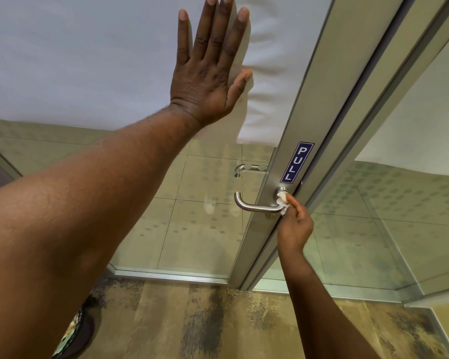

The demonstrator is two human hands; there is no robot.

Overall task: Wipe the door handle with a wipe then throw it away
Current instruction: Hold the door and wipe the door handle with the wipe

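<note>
A brushed-steel lever door handle [254,207] juts left from the aluminium door frame [290,156], just below a blue PULL sticker [297,162]. My right hand [294,224] pinches a small crumpled white wipe [282,202] and presses it against the handle's base by the round rosette. My left hand [210,63] lies flat with fingers spread against the frosted band of the glass door, high above the handle.
A second handle [246,169] shows through the glass on the door's far side. The glass panel [192,203] has dotted frosting. Another glass pane [412,203] stands to the right. Patterned brown carpet [218,322] covers the floor below, with a dark shoe [81,330] at bottom left.
</note>
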